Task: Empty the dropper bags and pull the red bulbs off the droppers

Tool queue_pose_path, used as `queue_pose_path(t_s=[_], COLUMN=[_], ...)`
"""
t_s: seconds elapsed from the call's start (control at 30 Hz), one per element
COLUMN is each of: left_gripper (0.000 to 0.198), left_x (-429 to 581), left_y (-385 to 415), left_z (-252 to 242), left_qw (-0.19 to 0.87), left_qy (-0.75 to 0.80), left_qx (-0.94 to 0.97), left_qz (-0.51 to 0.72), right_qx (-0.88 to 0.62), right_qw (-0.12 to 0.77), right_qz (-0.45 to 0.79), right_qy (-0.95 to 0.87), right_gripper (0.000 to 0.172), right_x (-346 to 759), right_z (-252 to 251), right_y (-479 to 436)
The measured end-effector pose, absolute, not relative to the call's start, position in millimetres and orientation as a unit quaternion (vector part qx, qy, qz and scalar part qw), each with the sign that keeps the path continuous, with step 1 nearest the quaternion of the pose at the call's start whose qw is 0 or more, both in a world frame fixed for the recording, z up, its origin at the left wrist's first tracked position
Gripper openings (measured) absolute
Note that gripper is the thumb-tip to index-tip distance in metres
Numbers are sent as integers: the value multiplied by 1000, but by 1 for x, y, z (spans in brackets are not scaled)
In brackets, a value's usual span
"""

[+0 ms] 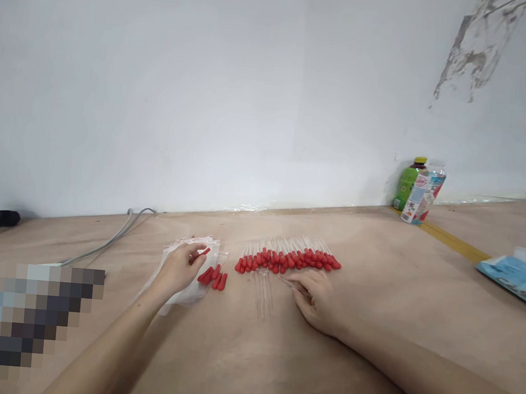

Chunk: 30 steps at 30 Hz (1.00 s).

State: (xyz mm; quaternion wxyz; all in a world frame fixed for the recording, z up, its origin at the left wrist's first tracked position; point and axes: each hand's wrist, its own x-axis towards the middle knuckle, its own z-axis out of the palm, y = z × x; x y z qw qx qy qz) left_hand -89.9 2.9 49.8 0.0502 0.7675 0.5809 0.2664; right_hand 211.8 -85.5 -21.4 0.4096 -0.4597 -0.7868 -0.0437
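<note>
A row of glass droppers with red rubber bulbs [288,258] lies on the wooden table [373,303] in front of me. My left hand [179,268] rests on a stack of clear zip bags [189,258], fingers curled round one red-bulbed dropper [204,252]. Three more red-bulbed droppers [214,277] lie by that hand on the bags. My right hand [316,298] lies just below the row, fingers pinched on a thin glass tube [289,282]. A few bare glass tubes [263,294] lie between my hands.
A green bottle [410,183] and a clear labelled bottle [422,196] stand against the white wall at the right. A blue packet [518,276] lies at the right edge. A grey cable [109,239] runs along the left. A yellow tape strip [455,242] crosses the table.
</note>
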Motion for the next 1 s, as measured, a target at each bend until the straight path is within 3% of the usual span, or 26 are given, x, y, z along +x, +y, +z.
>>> queue_pose_path(t_s=[0.17,0.33,0.6,0.8,1.0], left_gripper=[20,24,27,25,29], left_x=[-93,-92,-91,-76,-46], left_y=[5,4,1,0,1], left_z=[38,36,48,44,35], left_qw=[146,199,110,13,5], left_qy=[580,591,616,554,509], left_qx=[763,755,749,796,839], left_qz=[246,203,218,242,195], right_qx=[-446,-407,-433,-427,-417], right_qw=[401,354,315,304,315], right_qz=[-76,-155,-139,-93,-60], right_qy=[-797,-828,-833,-847,-850], right_gripper=[13,16,13,30,32], right_x=[202,188,175,176,181], right_z=[-21,-14,-13,-10,-8], right_y=[-85,-78,-75,-83,-86])
